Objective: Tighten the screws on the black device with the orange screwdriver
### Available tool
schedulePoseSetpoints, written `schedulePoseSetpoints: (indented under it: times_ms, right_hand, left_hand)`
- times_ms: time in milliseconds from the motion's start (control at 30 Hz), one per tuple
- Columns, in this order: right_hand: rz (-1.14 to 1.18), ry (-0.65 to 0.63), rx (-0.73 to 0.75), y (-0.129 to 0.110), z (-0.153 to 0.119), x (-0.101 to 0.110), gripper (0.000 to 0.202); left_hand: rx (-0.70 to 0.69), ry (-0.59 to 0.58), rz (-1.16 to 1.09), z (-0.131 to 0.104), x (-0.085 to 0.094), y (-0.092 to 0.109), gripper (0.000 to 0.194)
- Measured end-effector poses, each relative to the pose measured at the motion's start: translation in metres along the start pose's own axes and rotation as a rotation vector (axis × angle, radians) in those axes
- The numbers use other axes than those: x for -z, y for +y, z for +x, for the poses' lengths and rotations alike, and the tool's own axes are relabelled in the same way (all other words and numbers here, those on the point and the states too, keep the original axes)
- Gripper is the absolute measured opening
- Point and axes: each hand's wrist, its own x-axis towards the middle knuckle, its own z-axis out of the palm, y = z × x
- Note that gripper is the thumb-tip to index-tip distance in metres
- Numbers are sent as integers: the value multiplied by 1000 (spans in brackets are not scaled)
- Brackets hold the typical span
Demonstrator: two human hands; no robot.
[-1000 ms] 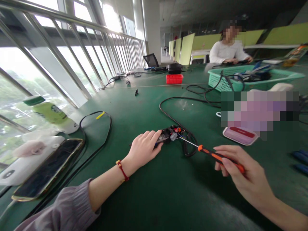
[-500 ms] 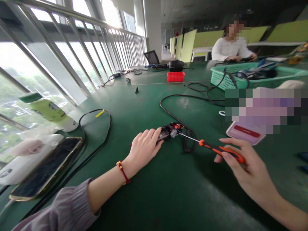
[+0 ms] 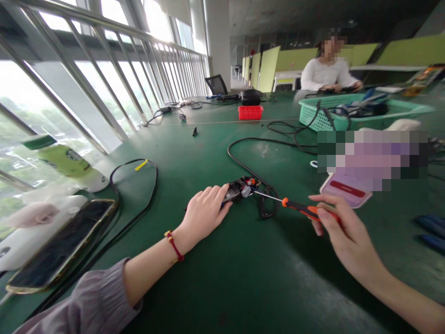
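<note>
Device [image 3: 238, 188] in front of you lies on the green table [image 3: 243, 283], its far end bared to the insides and its near end under your left hand [image 3: 207, 208]. It looks like hard plastic, light enough for one palm, likely stiff and a little slick; the enclosed body is where to hold it, and your left hand is curled over just that part. The exposed end is probably fragile, so keep weight off it. The black cable [image 3: 257, 138] should bend easily, though it may tug. Your screwdriver [image 3: 301, 208] looks light and rigid; your right hand [image 3: 342, 227] pinches it by the rear of its handle, thumb against fingers, which seems a sound place. The grey part [image 3: 246, 190] and thin wires [image 3: 255, 185] look delicate.

Your left palm hides much of the body, and your right fingers partly cover the handle. Whether the dark loop [image 3: 267, 215] beside the device is cable, you cannot tell. Too small to make out: the tip of the shaft [image 3: 269, 196] and what exactly it touches.
</note>
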Motion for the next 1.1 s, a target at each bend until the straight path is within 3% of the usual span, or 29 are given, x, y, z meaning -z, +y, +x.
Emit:
schedulePoseSetpoints:
  times_ms: [167, 400, 633, 833, 1000, 1100]
  right_hand:
    - [1, 144, 111, 6, -1, 1, 32]
    - [-30, -101, 53, 2, -5, 5, 21]
    - [-121, 138, 175, 3, -4, 3, 29]
    - [-101, -128, 74, 1, -6, 5, 24]
    - [-156, 133, 204, 0, -5, 3, 30]
    - [-169, 85, 226, 1, -5, 3, 27]
  left_hand:
    - [3, -7, -11, 0, 0, -1, 36]
    - [15, -23, 2, 0, 0, 0, 36]
    - [16, -26, -11, 1, 1, 0, 36]
    - [20, -30, -7, 1, 1, 0, 38]
    - [19, -31, 1, 1, 0, -1, 37]
    - [16, -26, 5, 1, -1, -1, 37]
